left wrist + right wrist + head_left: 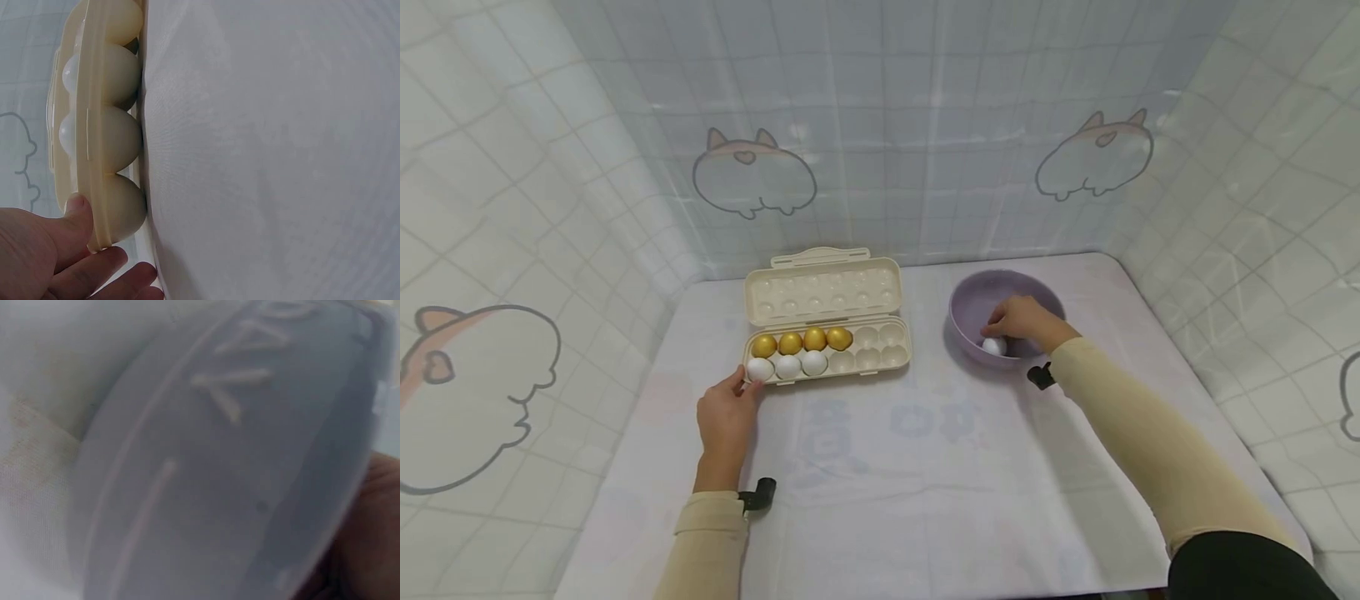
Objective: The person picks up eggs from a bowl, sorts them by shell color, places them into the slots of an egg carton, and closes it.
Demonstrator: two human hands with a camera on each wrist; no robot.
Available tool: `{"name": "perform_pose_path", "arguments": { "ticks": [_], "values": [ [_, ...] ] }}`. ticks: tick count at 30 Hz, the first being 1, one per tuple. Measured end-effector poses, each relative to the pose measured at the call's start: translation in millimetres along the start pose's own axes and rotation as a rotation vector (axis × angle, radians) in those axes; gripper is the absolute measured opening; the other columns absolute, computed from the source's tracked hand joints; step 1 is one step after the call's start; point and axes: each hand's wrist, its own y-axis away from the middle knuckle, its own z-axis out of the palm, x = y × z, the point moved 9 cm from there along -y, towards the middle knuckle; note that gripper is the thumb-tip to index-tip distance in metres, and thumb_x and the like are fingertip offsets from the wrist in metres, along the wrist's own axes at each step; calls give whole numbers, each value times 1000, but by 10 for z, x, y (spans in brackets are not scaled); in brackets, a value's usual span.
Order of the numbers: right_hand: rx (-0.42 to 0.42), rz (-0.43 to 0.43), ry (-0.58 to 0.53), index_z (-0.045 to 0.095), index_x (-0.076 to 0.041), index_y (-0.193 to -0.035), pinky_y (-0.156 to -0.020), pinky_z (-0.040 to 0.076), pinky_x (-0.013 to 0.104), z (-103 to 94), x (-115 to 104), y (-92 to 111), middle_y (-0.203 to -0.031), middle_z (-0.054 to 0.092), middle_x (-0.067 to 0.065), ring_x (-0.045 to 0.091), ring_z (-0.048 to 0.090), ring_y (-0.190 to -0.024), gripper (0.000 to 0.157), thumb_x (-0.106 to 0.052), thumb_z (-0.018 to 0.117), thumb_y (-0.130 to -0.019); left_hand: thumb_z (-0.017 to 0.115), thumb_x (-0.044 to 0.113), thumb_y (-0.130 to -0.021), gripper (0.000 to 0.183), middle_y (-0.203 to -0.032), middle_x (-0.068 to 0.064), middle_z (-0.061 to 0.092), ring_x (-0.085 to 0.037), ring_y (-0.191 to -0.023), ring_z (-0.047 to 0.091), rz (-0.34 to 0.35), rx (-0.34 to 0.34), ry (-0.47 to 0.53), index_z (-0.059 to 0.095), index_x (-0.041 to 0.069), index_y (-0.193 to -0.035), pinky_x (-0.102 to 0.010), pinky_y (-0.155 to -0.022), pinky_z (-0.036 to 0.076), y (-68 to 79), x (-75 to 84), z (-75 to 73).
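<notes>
A cream egg carton [891, 371] lies with its lid [823, 292] raised, holding several gold eggs [790, 342] in the back row and three white eggs [787, 367] in the front row. My left hand [727, 417] holds the carton's near left corner, the thumb [77, 209] on its rim and other fingers around the end. Over to the right, my right hand [1026, 321] reaches into a purple bowl [964, 321], its fingers on a white egg [994, 347]. In the right wrist view the bowl's wall [206, 487] hides the fingertips.
A pale cloth [887, 492] covers the table. White tiled sheeting [880, 133] with cartoon animal drawings rises at the back and both sides. Vacant cups [868, 359] show at the carton's right end. Small black wrist cameras [762, 493] sit at the cuffs.
</notes>
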Motion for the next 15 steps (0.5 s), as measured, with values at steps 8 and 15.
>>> {"name": "perform_pose_path", "arguments": {
  "ticks": [8,15],
  "values": [
    [-165,18,-21,78,-7,-116,-80,57,26,108,-42,76,-96,78,0,11,70,-86,37,-40,72,-100,72,25,-102,53,-146,-19,62,-41,-127,69,-9,-15,2,56,7,-149,-55,-102,58,-12,4,1],
    [-179,-24,36,79,-8,-120,-81,56,28,145,-92,85,-96,78,0,11,69,-85,35,-37,69,-101,73,25,-101,53,-145,-18,63,-40,-127,69,-20,-7,-1,57,8,-149,-55,-102,59,-17,-22,25]
  ]
}}
